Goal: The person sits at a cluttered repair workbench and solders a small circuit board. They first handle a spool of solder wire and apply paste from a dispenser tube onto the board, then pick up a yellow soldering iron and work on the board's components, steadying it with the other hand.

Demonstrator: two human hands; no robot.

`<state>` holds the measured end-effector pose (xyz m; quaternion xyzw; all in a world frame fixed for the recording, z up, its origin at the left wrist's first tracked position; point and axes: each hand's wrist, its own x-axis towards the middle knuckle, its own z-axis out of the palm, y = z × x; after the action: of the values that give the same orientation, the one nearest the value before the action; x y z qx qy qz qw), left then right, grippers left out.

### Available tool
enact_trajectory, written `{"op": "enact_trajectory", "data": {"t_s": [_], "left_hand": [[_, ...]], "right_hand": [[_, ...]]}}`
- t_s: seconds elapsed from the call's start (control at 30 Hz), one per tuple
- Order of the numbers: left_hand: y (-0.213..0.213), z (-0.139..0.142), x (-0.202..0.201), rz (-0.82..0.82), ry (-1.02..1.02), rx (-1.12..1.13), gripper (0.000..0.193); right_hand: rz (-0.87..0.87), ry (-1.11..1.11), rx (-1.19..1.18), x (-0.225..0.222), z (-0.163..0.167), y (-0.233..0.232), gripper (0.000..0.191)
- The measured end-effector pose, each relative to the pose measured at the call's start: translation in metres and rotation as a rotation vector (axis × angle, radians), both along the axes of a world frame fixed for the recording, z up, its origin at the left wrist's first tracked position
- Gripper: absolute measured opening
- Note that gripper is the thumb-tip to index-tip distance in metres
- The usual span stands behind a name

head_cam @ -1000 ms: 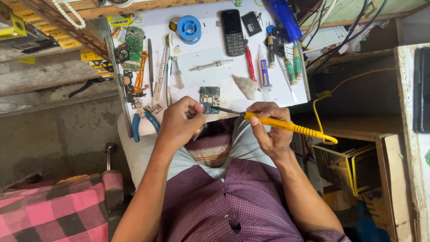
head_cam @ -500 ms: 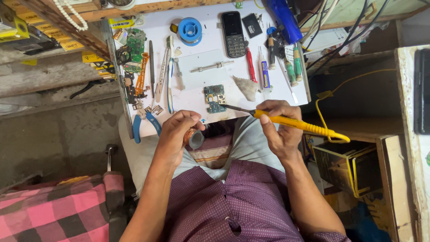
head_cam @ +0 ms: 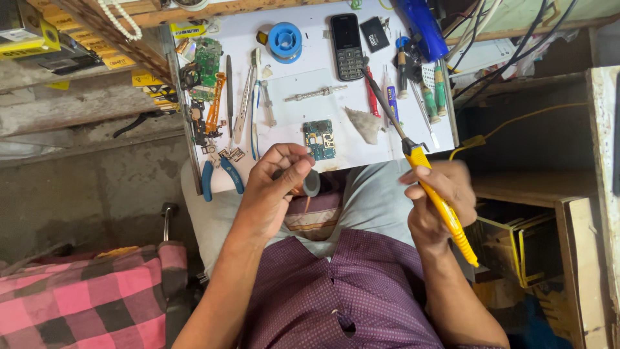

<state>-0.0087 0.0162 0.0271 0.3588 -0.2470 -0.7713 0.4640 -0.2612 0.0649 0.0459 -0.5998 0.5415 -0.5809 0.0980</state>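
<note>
My right hand (head_cam: 439, 200) grips a yellow-handled soldering iron (head_cam: 438, 200), its dark tip pointing up and left over the white worktop (head_cam: 310, 77). My left hand (head_cam: 274, 190) holds a small grey round object (head_cam: 311, 184) just off the worktop's near edge. A small blue-green circuit board (head_cam: 320, 139) lies on the worktop just above my left hand, with a crumpled whitish scrap (head_cam: 365, 124) to its right.
On the worktop lie a black keypad phone (head_cam: 347, 45), a blue solder spool (head_cam: 285, 40), tweezers (head_cam: 245, 103), several screwdrivers (head_cam: 426, 90), a green board (head_cam: 206, 61) and blue-handled pliers (head_cam: 219, 174). Cables hang at the right. A pink checked cloth (head_cam: 84, 297) lies lower left.
My right hand swung the soldering iron away from the circuit board, so it now points up and left. My left hand drew back from the board with the grey round object.
</note>
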Motion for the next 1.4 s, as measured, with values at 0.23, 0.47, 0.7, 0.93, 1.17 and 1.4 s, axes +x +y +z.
{"op": "enact_trajectory", "data": {"t_s": [0.23, 0.47, 0.7, 0.93, 1.17, 1.4], "left_hand": [[0.009, -0.001, -0.036, 0.25, 0.109, -0.169, 0.031], [0.016, -0.006, -0.044, 0.247, 0.225, -0.169, 0.029], [0.006, 0.016, 0.006, 0.005, -0.478, -0.321, 0.027], [0.023, 0.037, -0.01, -0.002, -0.973, -1.125, 0.028], [0.029, 0.024, -0.009, 0.006, -0.868, -0.845, 0.012], [0.032, 0.015, -0.01, -0.065, -0.578, -0.301, 0.014]], "right_hand": [[0.361, -0.41, 0.13, 0.05, -0.027, 0.01, 0.025], [0.417, -0.554, 0.215, 0.063, -0.05, 0.02, 0.038], [0.344, -0.483, 0.214, 0.041, -0.042, 0.021, 0.028], [0.358, -0.084, 0.199, 0.049, -0.026, 0.019, 0.029], [0.39, -0.278, 0.247, 0.043, -0.026, 0.02, 0.034], [0.437, -0.403, 0.167, 0.037, -0.034, 0.021, 0.048]]}}
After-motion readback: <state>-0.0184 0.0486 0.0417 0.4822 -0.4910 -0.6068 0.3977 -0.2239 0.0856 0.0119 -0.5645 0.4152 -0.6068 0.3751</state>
